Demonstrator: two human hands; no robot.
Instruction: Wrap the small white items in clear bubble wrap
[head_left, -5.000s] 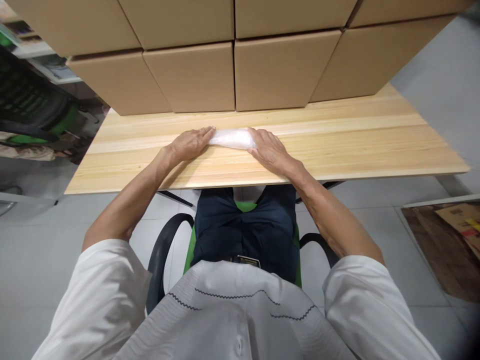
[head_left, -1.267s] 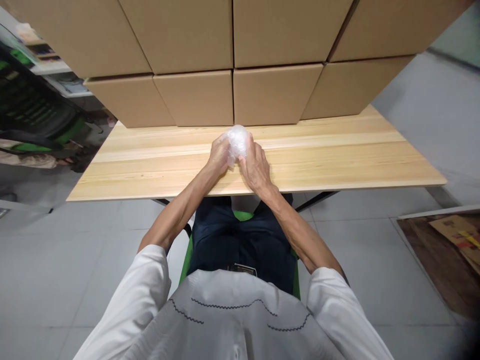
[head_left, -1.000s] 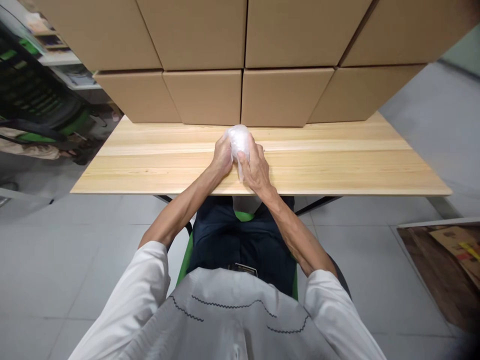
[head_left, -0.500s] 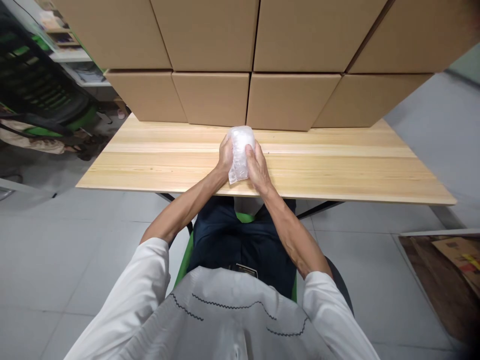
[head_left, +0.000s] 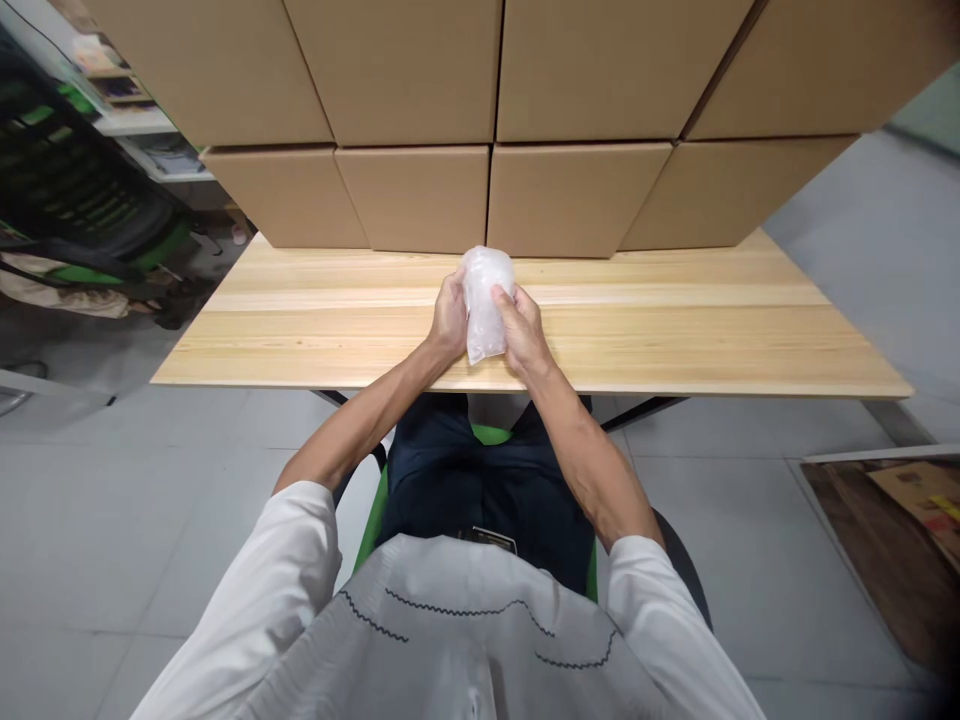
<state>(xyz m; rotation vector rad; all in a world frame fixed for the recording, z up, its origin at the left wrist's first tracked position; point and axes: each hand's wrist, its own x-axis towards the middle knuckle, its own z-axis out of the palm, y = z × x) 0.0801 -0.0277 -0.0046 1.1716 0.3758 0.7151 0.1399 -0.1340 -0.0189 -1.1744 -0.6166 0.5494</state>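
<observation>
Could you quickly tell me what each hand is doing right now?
Left hand: closed on the clear plastic bundle.
Right hand: closed on the same bundle.

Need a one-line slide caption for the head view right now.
Both hands, left hand and right hand, hold a clear plastic bundle above a wooden table before stacked cardboard boxes.

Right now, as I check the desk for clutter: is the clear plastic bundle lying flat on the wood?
No, both hands hold the plastic bundle up, above the table.

1. I can read no text here: the cardboard boxes are plain.
2. The flattened carton at far right bears markings too blurred to read.
</observation>
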